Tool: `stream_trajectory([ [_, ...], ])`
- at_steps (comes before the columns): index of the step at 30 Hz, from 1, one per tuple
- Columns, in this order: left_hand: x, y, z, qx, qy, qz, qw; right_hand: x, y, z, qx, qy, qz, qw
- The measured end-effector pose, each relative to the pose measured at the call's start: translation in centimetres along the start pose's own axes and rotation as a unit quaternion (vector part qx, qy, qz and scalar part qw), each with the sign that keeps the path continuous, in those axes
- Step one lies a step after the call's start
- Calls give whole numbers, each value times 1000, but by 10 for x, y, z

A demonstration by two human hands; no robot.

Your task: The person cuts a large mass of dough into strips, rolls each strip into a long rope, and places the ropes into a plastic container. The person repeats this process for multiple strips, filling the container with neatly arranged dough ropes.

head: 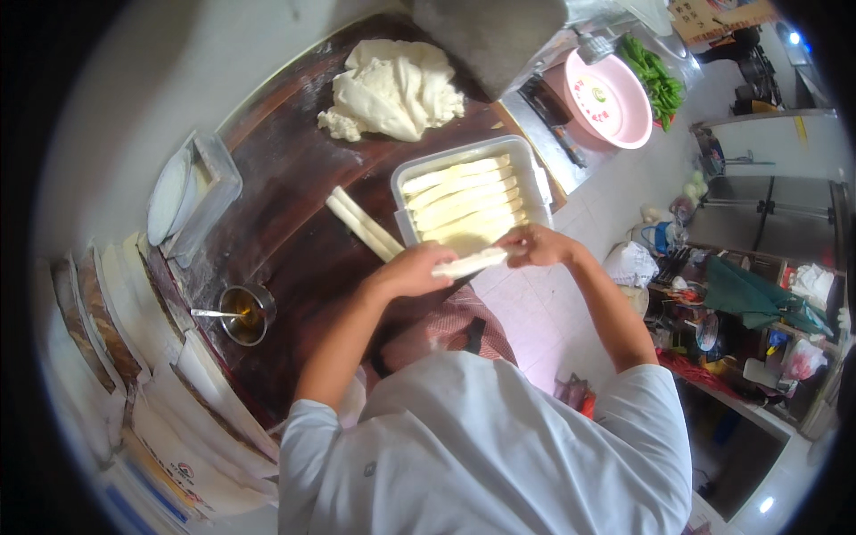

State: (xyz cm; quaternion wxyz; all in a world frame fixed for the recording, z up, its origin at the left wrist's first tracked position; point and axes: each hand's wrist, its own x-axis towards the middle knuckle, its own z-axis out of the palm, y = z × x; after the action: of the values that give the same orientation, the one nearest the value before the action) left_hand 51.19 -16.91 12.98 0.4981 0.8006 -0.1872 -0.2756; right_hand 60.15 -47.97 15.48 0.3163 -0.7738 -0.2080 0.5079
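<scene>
A strip of pale dough point(471, 263) spans between my hands, just past the near edge of a plastic tub. My left hand point(420, 269) grips its left end, and my right hand point(533, 245) has the right end between thumb and fingers. Several dough strips lie side by side in the translucent rectangular tub point(399, 179), glossy as if oiled. Left of the tub, two dough rolls point(364, 224) rest together on the dark wooden board point(294, 231), their near ends beside my left hand. A large rough mass of dough point(394, 90) sits at the board's far side.
A metal bowl point(248, 314) of yellow liquid with a spoon stands at left. Behind it is a rectangular container point(207, 194) with a round white item. A pink basin point(607, 100) and green vegetables point(650, 81) are at upper right. Sacks point(194, 435) line the lower left.
</scene>
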Motion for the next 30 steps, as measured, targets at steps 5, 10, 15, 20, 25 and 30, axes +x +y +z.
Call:
stream_trajectory([
  [5,65,17,41,215,25,-73,973,36,63,-11,-263,54,0,963],
  [10,92,-20,71,200,-9,-132,971,52,43,-13,-320,-18,103,942],
  [15,83,-24,50,143,-7,-145,979,60,16,1,-253,28,-37,966],
  [20,77,-26,47,347,-87,-181,916,64,36,19,-258,14,-25,966],
  [25,71,-4,41,289,-100,-208,929,60,49,9,-202,0,-65,977],
  [30,65,-6,41,299,-147,-172,927,61,53,22,-209,61,-117,969],
])
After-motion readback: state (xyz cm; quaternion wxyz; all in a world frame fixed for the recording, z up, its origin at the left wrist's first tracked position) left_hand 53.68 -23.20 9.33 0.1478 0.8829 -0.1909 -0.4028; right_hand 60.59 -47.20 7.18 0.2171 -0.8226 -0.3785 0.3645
